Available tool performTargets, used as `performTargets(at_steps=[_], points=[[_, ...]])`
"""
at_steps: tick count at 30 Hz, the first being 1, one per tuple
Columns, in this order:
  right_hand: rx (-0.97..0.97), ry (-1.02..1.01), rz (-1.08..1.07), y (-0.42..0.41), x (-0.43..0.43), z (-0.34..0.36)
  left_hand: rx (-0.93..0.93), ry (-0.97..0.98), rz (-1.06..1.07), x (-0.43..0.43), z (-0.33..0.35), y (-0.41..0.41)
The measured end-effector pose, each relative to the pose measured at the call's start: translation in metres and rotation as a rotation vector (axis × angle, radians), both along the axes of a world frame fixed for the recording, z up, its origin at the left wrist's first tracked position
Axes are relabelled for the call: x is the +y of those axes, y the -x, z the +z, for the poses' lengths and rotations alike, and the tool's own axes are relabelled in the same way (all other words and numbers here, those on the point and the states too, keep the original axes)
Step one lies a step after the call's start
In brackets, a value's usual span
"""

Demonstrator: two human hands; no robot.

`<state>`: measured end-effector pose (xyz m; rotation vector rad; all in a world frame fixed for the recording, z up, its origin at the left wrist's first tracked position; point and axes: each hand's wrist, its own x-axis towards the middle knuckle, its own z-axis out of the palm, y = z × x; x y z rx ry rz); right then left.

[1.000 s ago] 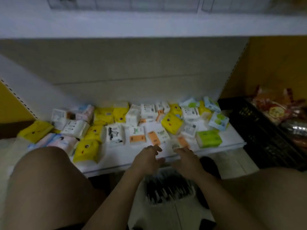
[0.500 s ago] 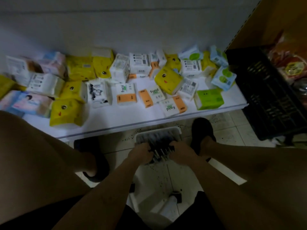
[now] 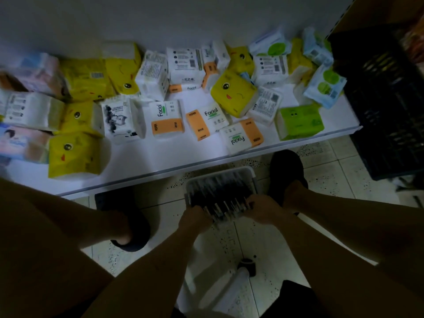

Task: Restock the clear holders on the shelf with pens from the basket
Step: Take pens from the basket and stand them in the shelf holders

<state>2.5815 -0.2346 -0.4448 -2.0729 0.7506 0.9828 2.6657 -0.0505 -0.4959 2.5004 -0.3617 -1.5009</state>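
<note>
A white basket sits on the tiled floor between my feet, just in front of the low shelf. It is packed with dark pens lying side by side. My left hand is at the basket's near left corner, fingers curled down among the pen ends. At the near right corner my right hand is curled the same way. The dim light hides whether either hand grips pens or the rim. No clear holders are in view.
The low white shelf carries several tissue packs in yellow, orange-and-white and green. A black crate stands at the right. My dark slippers flank the basket; a white stool leg is below.
A second ago both hands hovered at the shelf edge. They dropped to the basket on the floor, and the view tilted downward so the upper shelf left the frame.
</note>
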Motion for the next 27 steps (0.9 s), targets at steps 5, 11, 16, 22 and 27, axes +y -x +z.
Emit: performTargets(at_steps=[5, 11, 16, 22, 27], points=[[0.0, 0.043, -0.018, -0.004, -0.005, -0.016, -0.037, -0.01, -0.075, -0.001, -0.008, 0.01], [-0.055, 0.073, -0.053, -0.008, 0.001, -0.03, -0.074, 0.015, -0.003, -0.004, -0.009, 0.009], [-0.026, 0.069, -0.005, 0.0, 0.009, -0.038, 0.117, 0.02, 0.156, -0.009, 0.001, 0.006], [-0.039, 0.018, 0.071, -0.001, 0.016, -0.043, 0.453, -0.019, 0.466, -0.015, 0.005, 0.006], [-0.046, 0.061, 0.127, -0.001, 0.02, -0.049, 0.435, -0.021, 0.406, -0.024, 0.0, 0.012]])
